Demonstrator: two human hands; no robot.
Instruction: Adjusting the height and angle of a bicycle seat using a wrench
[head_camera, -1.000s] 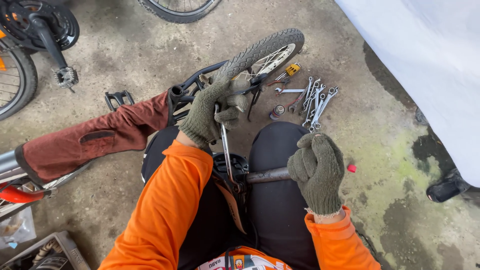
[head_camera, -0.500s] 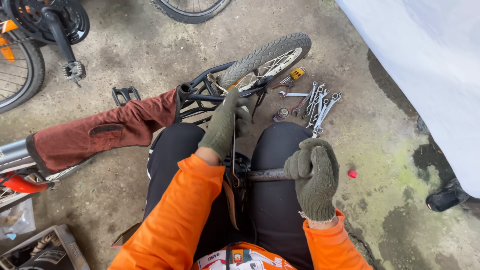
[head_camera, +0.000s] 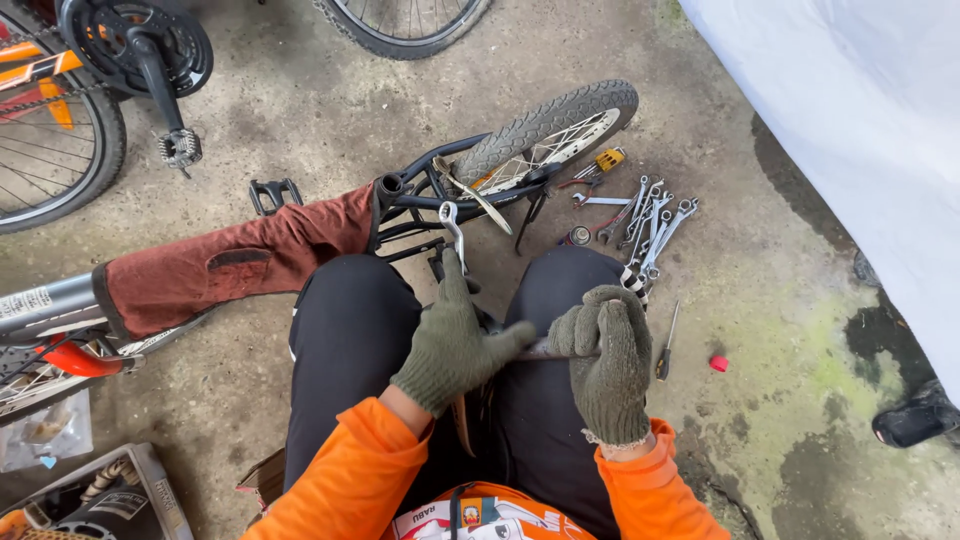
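1. Bike (head_camera: 520, 140) lies ahead of the knees, unmoved.
2. Left hand (head_camera: 455, 345) has drawn back from the frame to the lap, clenched on a wrench (head_camera: 452, 228); work shifts to the rod.
3. Right hand (head_camera: 605, 355) stays clamped round the rod (head_camera: 540, 350).

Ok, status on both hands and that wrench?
Left hand gripping upright wrench. Right hand fisted around dark bar across lap. Spare wrenches on concrete, clear of the hands.
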